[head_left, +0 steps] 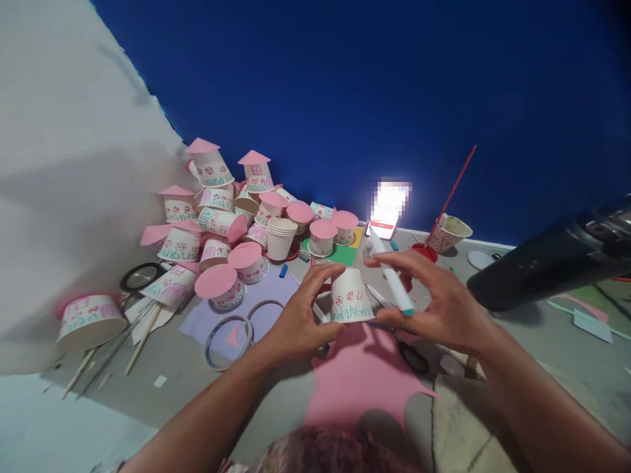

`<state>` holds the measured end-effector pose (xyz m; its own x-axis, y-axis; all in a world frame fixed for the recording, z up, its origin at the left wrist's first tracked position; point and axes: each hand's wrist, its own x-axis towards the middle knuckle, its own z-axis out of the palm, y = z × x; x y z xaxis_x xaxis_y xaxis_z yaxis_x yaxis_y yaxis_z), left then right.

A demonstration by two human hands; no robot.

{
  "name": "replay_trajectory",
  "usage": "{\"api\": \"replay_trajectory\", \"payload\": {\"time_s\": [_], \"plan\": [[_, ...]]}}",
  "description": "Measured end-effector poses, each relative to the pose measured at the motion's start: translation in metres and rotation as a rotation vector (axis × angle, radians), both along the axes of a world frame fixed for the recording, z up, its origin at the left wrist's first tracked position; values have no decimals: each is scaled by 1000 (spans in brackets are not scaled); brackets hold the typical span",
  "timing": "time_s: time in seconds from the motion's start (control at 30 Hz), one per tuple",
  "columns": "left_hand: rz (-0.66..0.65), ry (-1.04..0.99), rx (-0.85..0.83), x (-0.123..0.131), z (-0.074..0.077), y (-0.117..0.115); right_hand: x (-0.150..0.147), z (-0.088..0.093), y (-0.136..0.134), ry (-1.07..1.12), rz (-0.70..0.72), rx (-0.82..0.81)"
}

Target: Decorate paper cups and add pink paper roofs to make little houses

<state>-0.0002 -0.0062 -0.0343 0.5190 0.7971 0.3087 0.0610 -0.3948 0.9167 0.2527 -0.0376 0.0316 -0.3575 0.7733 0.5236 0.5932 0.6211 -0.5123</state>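
Note:
In front of me a small white paper cup (pixel 351 297) is upside down, its side drawn with red flowers and green grass strokes. My left hand (pixel 300 322) grips it from the left, thumb low at the rim and fingers up by the base. A white marker (pixel 393 281) with a teal end slants between the fingers of my right hand (pixel 441 305). The right thumb reaches toward the cup's lower rim; whether it touches, I cannot tell. Below the cup lies a pink paper sheet (pixel 362 374) with curved cutouts.
At the left, decorated cups with pink paper roofs (pixel 211 167) are heaped beside a stack of plain cups (pixel 280 238). Tape rings (pixel 210 345) rest on lilac paper (pixel 288 286). A lit phone (pixel 387 210) leans on the blue wall. A dark bottle (pixel 542 263) stands at right.

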Motion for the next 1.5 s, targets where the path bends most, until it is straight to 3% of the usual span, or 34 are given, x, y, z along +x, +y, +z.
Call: {"api": "replay_trajectory", "payload": {"time_s": [0.1, 0.17, 0.27, 0.43, 1.5], "plan": [[48, 18, 61, 0, -3, 2, 0, 2, -6, 194, -65, 121], [66, 31, 81, 1, -2, 2, -4, 3, -9, 219, -31, 147], [74, 26, 83, 3, 2, 0, -11, 4, -11, 197, 16, 144], [95, 37, 133, 5, 7, -4, -21, 6, -12, 188, -39, 78], [91, 27, 135, 7, 9, -6, -18, 10, -14, 144, -48, 80]]}}
